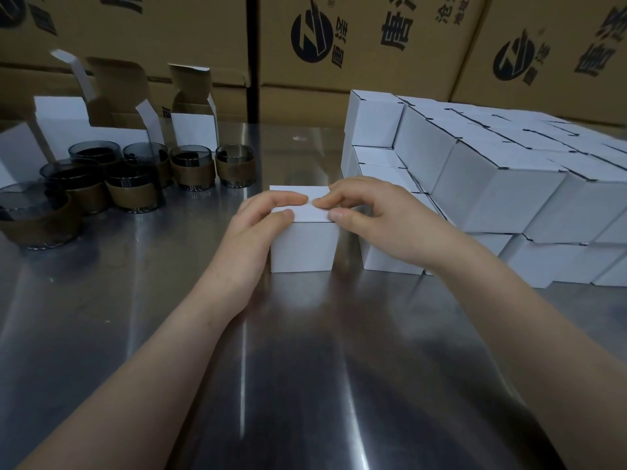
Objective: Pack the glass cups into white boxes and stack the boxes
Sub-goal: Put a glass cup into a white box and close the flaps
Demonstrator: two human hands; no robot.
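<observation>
Left hand (259, 220), right hand (376, 215) grip one white box (302, 247) — seven glass cups (134, 195).

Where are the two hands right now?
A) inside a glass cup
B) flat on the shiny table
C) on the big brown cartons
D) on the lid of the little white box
D: the left hand and the right hand both hold the lid of the white box, fingers on top and thumbs at its front edge.
</observation>
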